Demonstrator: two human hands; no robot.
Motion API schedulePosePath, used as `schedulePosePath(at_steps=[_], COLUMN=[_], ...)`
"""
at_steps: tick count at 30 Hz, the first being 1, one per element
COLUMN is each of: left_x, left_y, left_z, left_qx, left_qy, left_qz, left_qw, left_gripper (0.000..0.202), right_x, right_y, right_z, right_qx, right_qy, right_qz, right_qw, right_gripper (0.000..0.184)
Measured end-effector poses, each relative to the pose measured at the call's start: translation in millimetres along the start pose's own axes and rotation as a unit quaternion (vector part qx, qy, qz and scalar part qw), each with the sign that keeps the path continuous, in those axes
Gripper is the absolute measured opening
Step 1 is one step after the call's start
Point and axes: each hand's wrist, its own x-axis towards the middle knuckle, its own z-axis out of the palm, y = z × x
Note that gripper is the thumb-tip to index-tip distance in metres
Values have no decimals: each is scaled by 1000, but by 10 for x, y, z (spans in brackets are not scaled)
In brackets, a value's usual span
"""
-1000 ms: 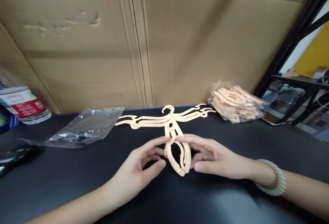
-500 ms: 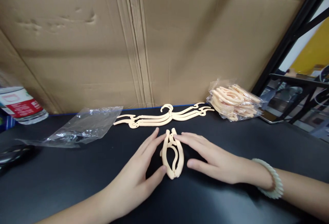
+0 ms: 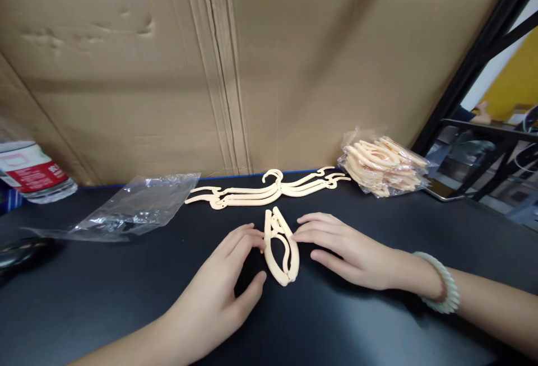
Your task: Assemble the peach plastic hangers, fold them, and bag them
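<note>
A folded peach plastic hanger (image 3: 281, 251) lies flat on the black table (image 3: 105, 299) between my hands. My left hand (image 3: 227, 287) rests to its left, fingers loosely curled, fingertips touching its left edge. My right hand (image 3: 340, 245), with a pale bead bracelet (image 3: 445, 290) on the wrist, lies to its right, fingertips against its upper right edge. Neither hand wraps round it. Just behind it lie unfolded hangers (image 3: 260, 191) of the same colour, spread wide and stacked.
A clear bag full of folded hangers (image 3: 382, 167) sits at the back right. An empty clear bag (image 3: 134, 209) lies at the back left, a bottle (image 3: 31, 175) beyond it. A cardboard wall (image 3: 269, 63) closes the back. A black frame (image 3: 471, 63) stands at the right.
The folded hanger was held up on edge between both hands a second ago. It now lies flat, and my fingers have loosened to rest at its sides.
</note>
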Motion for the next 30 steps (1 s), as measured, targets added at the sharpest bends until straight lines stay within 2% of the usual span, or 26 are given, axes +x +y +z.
schedulePosePath(at_steps=[7,13,30], left_x=[-12,26,12], left_y=[-96,-122,-111], left_z=[-9,-80,-74], left_qx=[57,109,108], left_qy=[-21,-44,-29], left_qz=[11,20,20], left_qw=[998,993,994], left_gripper=[34,40,39], right_x=[-12,-8,-3], right_y=[131,139,122], right_z=[18,-4,-11], right_qx=[-30,-45,-52], right_qy=[-39,-54,-60], right_qz=[20,29,37], right_qw=[999,997,996], right_gripper=[49,52,57])
